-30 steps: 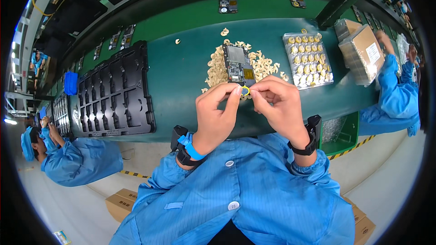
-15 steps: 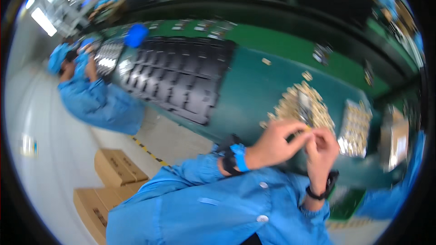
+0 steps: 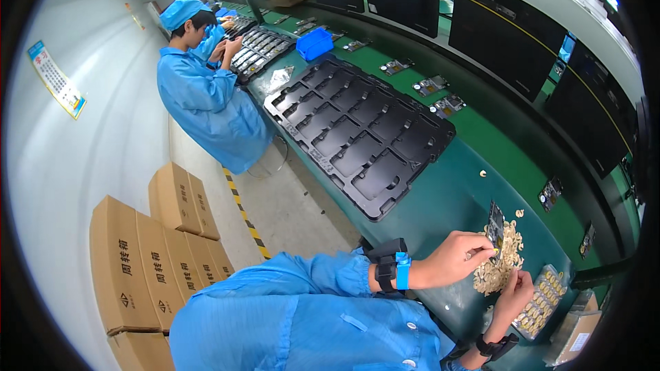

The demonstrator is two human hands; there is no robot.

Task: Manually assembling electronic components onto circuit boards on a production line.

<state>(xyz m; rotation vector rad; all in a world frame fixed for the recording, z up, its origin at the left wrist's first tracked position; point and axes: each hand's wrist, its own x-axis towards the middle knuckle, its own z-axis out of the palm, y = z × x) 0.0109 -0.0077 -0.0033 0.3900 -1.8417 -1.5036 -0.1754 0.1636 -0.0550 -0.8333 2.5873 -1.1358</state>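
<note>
My left hand (image 3: 462, 257) is closed in a pinch, with a small yellow piece (image 3: 496, 252) showing at its fingertips. Just beyond those fingers a dark circuit board (image 3: 496, 223) rests on a pile of small beige ring-like pieces (image 3: 489, 279). Whether the fingers touch the board I cannot tell. At the pile's near right side is my right hand (image 3: 515, 297), thumb and fingers drawn together; what they hold, if anything, is hidden. Beside it lies a clear blister tray (image 3: 542, 302) filled with rows of small yellowish parts.
A large black compartment tray (image 3: 357, 134) covers the bench to the left, with a blue bin (image 3: 315, 43) behind it. Several circuit boards (image 3: 431, 86) lie along the green strip. A co-worker (image 3: 206, 89) stands farther left. Cardboard boxes (image 3: 137, 261) are stacked on the floor; another carton (image 3: 574, 336) sits right.
The view has swung right and sharpened. My hands, which met at the fingertips, are now apart, the right one lower beside the pile and the blister tray.
</note>
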